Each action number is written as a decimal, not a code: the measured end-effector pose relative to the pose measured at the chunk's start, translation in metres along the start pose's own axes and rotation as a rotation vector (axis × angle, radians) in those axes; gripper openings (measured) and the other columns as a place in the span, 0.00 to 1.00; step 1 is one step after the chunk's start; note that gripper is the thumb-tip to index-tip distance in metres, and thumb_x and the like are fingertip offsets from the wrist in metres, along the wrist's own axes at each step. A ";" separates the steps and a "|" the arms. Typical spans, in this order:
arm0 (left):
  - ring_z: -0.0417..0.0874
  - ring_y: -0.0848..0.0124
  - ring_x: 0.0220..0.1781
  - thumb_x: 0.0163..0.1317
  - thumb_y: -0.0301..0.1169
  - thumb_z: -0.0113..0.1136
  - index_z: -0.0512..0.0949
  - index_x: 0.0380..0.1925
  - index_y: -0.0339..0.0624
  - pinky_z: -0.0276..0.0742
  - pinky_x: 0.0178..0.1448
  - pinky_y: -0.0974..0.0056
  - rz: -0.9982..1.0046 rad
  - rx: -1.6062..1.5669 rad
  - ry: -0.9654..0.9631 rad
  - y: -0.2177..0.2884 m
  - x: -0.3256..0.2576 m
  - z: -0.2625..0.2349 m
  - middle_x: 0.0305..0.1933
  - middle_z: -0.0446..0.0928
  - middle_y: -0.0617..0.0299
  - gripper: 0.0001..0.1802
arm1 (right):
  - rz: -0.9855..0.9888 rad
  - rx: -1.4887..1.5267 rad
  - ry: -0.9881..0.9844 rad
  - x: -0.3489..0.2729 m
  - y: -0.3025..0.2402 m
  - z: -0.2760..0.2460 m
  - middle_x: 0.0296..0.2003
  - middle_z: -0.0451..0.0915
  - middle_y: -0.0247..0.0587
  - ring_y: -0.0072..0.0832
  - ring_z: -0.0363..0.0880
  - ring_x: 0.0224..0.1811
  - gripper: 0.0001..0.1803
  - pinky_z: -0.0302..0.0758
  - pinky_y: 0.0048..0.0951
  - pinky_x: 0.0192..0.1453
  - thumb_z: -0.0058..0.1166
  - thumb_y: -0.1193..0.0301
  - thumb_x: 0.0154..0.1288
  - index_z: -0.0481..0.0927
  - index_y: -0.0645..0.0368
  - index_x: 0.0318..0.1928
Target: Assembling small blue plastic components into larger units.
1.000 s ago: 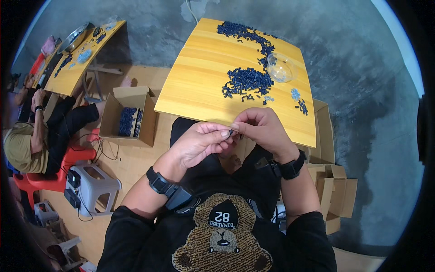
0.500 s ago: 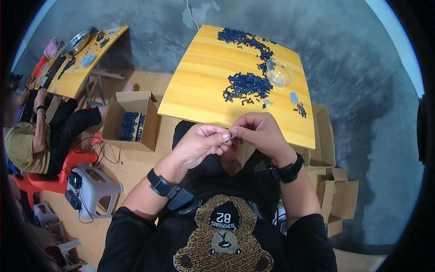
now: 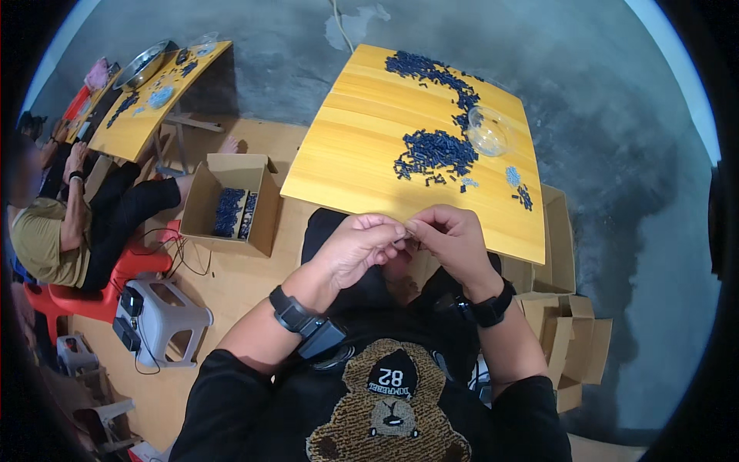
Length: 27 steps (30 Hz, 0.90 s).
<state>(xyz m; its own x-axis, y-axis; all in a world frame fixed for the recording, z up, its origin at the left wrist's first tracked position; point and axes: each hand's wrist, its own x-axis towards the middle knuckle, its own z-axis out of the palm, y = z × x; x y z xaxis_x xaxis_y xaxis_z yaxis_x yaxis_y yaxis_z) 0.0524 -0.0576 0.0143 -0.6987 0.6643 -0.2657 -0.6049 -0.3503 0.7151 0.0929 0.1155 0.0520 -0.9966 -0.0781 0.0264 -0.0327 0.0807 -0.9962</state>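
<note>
My left hand (image 3: 360,248) and my right hand (image 3: 456,240) meet fingertip to fingertip over my lap, just off the front edge of the yellow wooden table (image 3: 339,146). Both pinch with thumb and forefinger; whatever lies between them is too small to make out. Beyond the hands, a heap of small dark-blue tube-like pieces (image 3: 437,152) covers the middle of the tabletop. A strip of the same pieces (image 3: 422,68) runs along the far side. Small pale bits (image 3: 513,176) and a few dark pieces (image 3: 523,198) lie toward the right edge.
A clear round bowl (image 3: 488,132) stands beside the heap. Left of the table is an open cardboard box (image 3: 265,219) holding dark pieces; more cartons (image 3: 585,339) stand at the right. A person (image 3: 58,231) sits at another table (image 3: 123,138), near a grey stool (image 3: 173,316).
The whole view has shifted slightly, so the table and hands appear a little further right. Both hands stay together with fingertips pinched; the dark bit seen between them earlier is less visible.
</note>
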 end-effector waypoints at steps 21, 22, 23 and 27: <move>0.79 0.78 0.30 0.62 0.26 0.55 0.78 0.42 0.37 0.78 0.34 0.76 -0.136 0.075 0.035 -0.009 0.024 -0.007 0.35 0.80 0.60 0.09 | -0.066 -0.079 0.042 0.011 0.037 -0.023 0.29 0.78 0.36 0.21 0.77 0.33 0.06 0.72 0.20 0.38 0.57 0.76 0.58 0.81 0.65 0.35; 0.79 0.78 0.30 0.62 0.26 0.55 0.78 0.42 0.37 0.78 0.34 0.76 -0.142 0.074 0.038 -0.010 0.024 -0.009 0.35 0.80 0.60 0.09 | -0.076 -0.097 0.044 0.011 0.039 -0.023 0.29 0.78 0.36 0.21 0.77 0.32 0.06 0.72 0.20 0.37 0.57 0.76 0.58 0.81 0.65 0.35; 0.80 0.77 0.31 0.62 0.25 0.55 0.78 0.42 0.36 0.78 0.36 0.75 -0.136 0.067 0.027 -0.010 0.025 -0.009 0.36 0.80 0.59 0.10 | -0.086 -0.115 0.045 0.011 0.041 -0.023 0.28 0.77 0.36 0.21 0.77 0.31 0.05 0.72 0.20 0.36 0.56 0.77 0.58 0.81 0.65 0.35; 0.81 0.74 0.32 0.60 0.23 0.56 0.78 0.41 0.35 0.80 0.38 0.72 -0.136 0.051 0.049 -0.011 0.026 -0.010 0.37 0.80 0.57 0.09 | -0.039 -0.021 0.059 0.012 0.041 -0.020 0.29 0.78 0.36 0.20 0.76 0.30 0.05 0.71 0.19 0.34 0.57 0.77 0.57 0.81 0.65 0.35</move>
<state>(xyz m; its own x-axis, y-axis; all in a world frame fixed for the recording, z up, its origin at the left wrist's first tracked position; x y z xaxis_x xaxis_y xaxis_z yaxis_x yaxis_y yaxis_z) 0.0369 -0.0433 -0.0070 -0.6302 0.6700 -0.3924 -0.6760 -0.2247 0.7019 0.0782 0.1381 0.0131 -0.9973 -0.0233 0.0702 -0.0722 0.0999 -0.9924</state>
